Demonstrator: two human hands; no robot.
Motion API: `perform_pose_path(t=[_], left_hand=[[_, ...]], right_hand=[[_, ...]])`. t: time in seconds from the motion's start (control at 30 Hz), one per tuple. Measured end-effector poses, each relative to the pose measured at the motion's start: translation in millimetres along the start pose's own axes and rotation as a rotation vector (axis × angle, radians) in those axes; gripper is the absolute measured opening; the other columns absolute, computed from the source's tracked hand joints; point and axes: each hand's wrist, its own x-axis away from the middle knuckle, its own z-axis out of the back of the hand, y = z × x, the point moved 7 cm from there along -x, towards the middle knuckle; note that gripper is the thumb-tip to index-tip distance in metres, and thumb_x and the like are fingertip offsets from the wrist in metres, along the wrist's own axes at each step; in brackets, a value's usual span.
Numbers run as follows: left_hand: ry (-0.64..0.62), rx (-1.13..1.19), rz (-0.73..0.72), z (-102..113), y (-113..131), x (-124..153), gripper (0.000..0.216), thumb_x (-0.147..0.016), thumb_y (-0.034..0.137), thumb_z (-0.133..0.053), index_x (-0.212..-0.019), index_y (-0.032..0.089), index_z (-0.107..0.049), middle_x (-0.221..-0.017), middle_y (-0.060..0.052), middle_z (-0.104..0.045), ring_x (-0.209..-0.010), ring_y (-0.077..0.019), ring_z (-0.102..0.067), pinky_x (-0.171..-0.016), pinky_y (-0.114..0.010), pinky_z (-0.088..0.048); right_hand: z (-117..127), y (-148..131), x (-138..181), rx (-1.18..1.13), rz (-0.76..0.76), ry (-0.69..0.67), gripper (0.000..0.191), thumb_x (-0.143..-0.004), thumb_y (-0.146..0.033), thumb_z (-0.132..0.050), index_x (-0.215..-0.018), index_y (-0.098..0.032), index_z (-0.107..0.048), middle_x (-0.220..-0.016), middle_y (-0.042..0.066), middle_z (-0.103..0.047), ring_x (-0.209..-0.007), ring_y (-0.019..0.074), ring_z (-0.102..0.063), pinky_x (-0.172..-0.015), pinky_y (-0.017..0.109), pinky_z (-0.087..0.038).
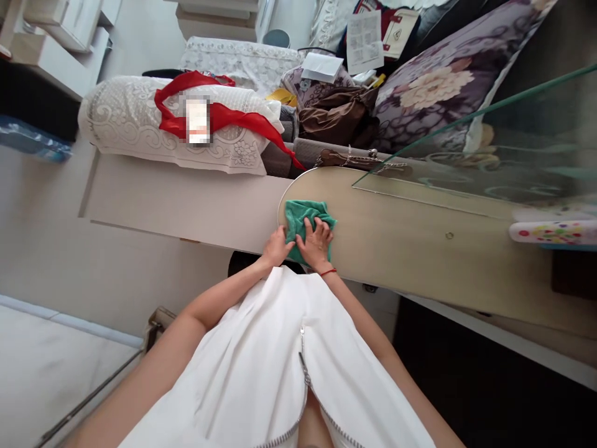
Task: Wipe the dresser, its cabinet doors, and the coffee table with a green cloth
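— White garment (pixel 252 361), one, nearest the lens, fitted with a metal zip (pixel 305 367), its lower part parted

— Hands?

— Two, both at the rounded left end of a beige tabletop (pixel 392 261). Left hand (pixel 276 249): fingers curled at the rim, thumb against the lower left edge of a green cloth (pixel 305 210); whether they grip the rim or the cloth, I cannot tell

— And the right hand (pixel 316 241)?

— Fingers spread apart and slightly bent, laid on top of the cloth, not closed around it. Red bracelet (pixel 329 271) at the wrist

— Position and condition of the cloth?

— Flat on the tabletop's rounded end, wrinkled under the right hand, lower edge close to the person's side

— Remainder of the surface?

— Small ring-shaped mark or item (pixel 449 236), right of the cloth, well apart. Dotted white case (pixel 555 232), far right. Glass panel (pixel 476 143), clear, green-edged, above the right part

— Beyond the far edge?

— Red fabric strip (pixel 247 121), draped over a white lace cover (pixel 121 124); brown fabric (pixel 333 115), bunched; floral cushion (pixel 433 93), tilted; printed sheet (pixel 365 42), one, beside a cream bag (pixel 400 34)
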Motion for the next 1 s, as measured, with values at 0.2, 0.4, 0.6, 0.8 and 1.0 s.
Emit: perform_pose_path(t=[0.2, 0.4, 0.6, 0.8, 1.0], left_hand=[[0.133, 0.186, 0.129, -13, -7, 13, 0.024, -0.077, 0.028, -0.084, -0.074, 0.017, -0.063, -0.077, -0.004, -0.067, -0.088, -0.0249, -0.068, -0.086, -0.035, -0.054], [0.149, 0.414, 0.138, -17, -7, 32, 0.038, -0.092, 0.05, -0.068, -0.099, 0.012, -0.072, -0.087, -0.009, -0.076, -0.078, -0.0206, -0.071, -0.076, -0.033, -0.058], [0.243, 0.339, 0.157, -9, -7, 34, 0.024, -0.087, 0.034, -0.073, -0.102, 0.015, -0.072, -0.091, -0.006, -0.077, -0.085, -0.0204, -0.072, -0.083, -0.031, -0.057], [0.214, 0.128, 0.176, -6, -4, 48, 0.01, -0.087, 0.017, -0.065, -0.077, 0.018, -0.069, -0.079, -0.005, -0.074, -0.087, -0.0222, -0.07, -0.09, -0.033, -0.053], [0.106, -0.014, 0.229, 7, -19, 72, 0.02, -0.095, 0.026, -0.062, -0.081, 0.018, -0.075, -0.069, -0.005, -0.072, -0.078, -0.0232, -0.071, -0.088, -0.034, -0.053]], right_hand=[[4, 13, 20, -0.078, 0.219, -0.084, 0.058, -0.098, -0.03, -0.05, -0.151, -0.007, -0.052, -0.166, 0.025, -0.034, -0.155, 0.0361, -0.026, -0.127, 0.06, -0.029], [18, 13, 25, -0.082, 0.264, -0.177, 0.059, -0.099, -0.048, -0.059, -0.147, -0.013, -0.058, -0.162, 0.023, -0.041, -0.152, 0.0398, -0.03, -0.119, 0.061, -0.037], [30, -1, 13, -0.065, 0.194, -0.178, 0.053, -0.107, -0.049, -0.045, -0.144, -0.018, -0.067, -0.16, 0.022, -0.044, -0.148, 0.0389, -0.036, -0.119, 0.061, -0.036], [6, -22, 7, -0.034, 0.112, -0.154, 0.073, -0.103, -0.059, -0.05, -0.17, -0.032, -0.036, -0.179, 0.017, -0.011, -0.162, 0.052, -0.008, -0.117, 0.084, -0.018], [-8, -36, -4, -0.036, 0.067, -0.069, 0.082, -0.099, -0.06, -0.056, -0.172, -0.029, -0.032, -0.178, 0.022, -0.007, -0.162, 0.054, -0.009, -0.116, 0.086, -0.014]])
